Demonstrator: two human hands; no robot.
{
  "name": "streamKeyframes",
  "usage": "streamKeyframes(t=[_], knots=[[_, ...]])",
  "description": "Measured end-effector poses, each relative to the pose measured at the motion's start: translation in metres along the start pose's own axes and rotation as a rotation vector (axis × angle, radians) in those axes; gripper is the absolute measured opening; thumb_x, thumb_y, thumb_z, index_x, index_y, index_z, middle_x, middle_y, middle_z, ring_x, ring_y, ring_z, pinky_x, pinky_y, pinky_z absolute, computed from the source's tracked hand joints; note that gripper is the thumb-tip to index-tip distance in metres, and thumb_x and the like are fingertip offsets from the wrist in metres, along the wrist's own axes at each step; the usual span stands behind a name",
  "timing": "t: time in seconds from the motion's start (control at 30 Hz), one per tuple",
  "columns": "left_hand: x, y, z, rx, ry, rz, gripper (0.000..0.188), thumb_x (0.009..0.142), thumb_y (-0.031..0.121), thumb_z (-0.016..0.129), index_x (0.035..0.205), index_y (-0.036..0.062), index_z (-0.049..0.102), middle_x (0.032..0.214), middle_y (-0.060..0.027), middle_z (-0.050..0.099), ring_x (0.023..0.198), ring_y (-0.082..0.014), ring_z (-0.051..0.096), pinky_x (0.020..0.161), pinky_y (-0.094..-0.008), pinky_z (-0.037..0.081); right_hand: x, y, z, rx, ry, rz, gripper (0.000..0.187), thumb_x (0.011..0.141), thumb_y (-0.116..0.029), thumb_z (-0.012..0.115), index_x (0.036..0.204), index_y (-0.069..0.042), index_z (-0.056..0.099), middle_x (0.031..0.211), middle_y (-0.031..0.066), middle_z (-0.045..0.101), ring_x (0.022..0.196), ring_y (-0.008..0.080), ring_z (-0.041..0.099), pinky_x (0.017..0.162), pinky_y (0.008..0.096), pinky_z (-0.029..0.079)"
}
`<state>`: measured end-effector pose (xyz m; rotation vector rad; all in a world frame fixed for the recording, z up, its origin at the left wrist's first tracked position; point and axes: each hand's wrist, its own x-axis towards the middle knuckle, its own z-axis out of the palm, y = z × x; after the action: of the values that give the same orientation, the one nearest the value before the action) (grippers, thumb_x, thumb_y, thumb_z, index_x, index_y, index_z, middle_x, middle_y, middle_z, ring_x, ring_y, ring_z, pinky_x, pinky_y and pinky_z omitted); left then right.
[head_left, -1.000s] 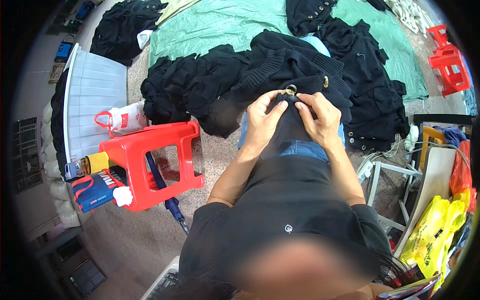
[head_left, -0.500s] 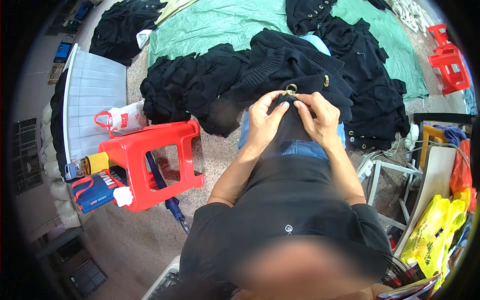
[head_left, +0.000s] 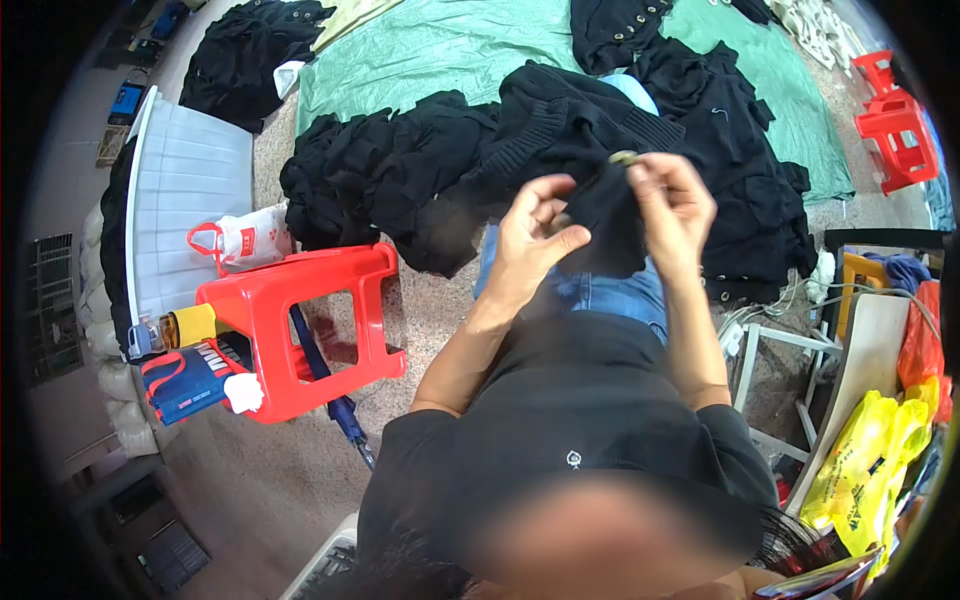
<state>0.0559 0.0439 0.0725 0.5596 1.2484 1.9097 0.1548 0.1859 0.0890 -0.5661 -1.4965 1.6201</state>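
Note:
A black knit cardigan [head_left: 560,110] with ribbed edges lies over my lap. My right hand [head_left: 676,205] pinches a raised edge of it, where a brownish button [head_left: 623,158] shows at the fingertips. Left of the lifted cloth is my left hand [head_left: 535,238], its fingers half curled and the thumb apart from them. Those fingertips are close to the fabric, and nothing shows gripped in them. The cloth hides part of the space between the two hands.
Black garments [head_left: 390,170] lie heaped ahead, partly on a green sheet [head_left: 440,55]. At left are a red stool [head_left: 330,270], a folded umbrella [head_left: 345,410] and a pale plastic bin [head_left: 190,190]. A white metal frame [head_left: 790,338] and yellow bag [head_left: 865,460] are at right.
Both hands were together at a button on the cardigan. My right hand has moved rightward and up with the cardigan's edge; my left has come off that button, its fingers spreading.

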Motion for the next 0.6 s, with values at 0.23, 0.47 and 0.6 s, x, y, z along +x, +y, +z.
streamKeyframes(t=[0.23,0.47,0.6], knots=[[-0.037,0.088,0.032,0.071,-0.211,-0.041,0.020,0.087,-0.002,0.069,0.105,-0.0062,0.063,0.081,-0.0078,0.066,0.060,-0.0099,0.062,0.051,-0.0219,0.048,0.023,-0.095,-0.001,-0.528,0.031,-0.634,0.020,0.080,0.008,0.069,0.099,0.002,0.066,0.083,0.0065,0.067,0.066,0.0106,0.059,0.062,0.0203,0.046],[0.003,0.014,0.006,-0.270,0.059,-0.211,0.016,0.093,0.006,0.064,0.108,0.0001,0.060,0.087,-0.0056,0.067,0.070,-0.0210,0.071,0.058,-0.0238,0.057,0.027,0.008,-0.009,-0.581,0.001,-0.149,0.014,0.083,-0.003,0.067,0.097,-0.003,0.069,0.070,0.0058,0.062,0.060,0.0103,0.056,0.059,0.0260,0.046],[-0.001,0.013,0.003,-0.255,0.084,-0.170,0.019,0.094,0.006,0.062,0.111,-0.0006,0.058,0.096,-0.0093,0.068,0.079,-0.0263,0.074,0.066,-0.0277,0.062,-0.004,-0.004,-0.006,-0.404,-0.209,-0.316,0.022,0.079,0.005,0.068,0.100,-0.003,0.070,0.077,0.0031,0.059,0.065,0.0090,0.053,0.058,0.0231,0.042]])
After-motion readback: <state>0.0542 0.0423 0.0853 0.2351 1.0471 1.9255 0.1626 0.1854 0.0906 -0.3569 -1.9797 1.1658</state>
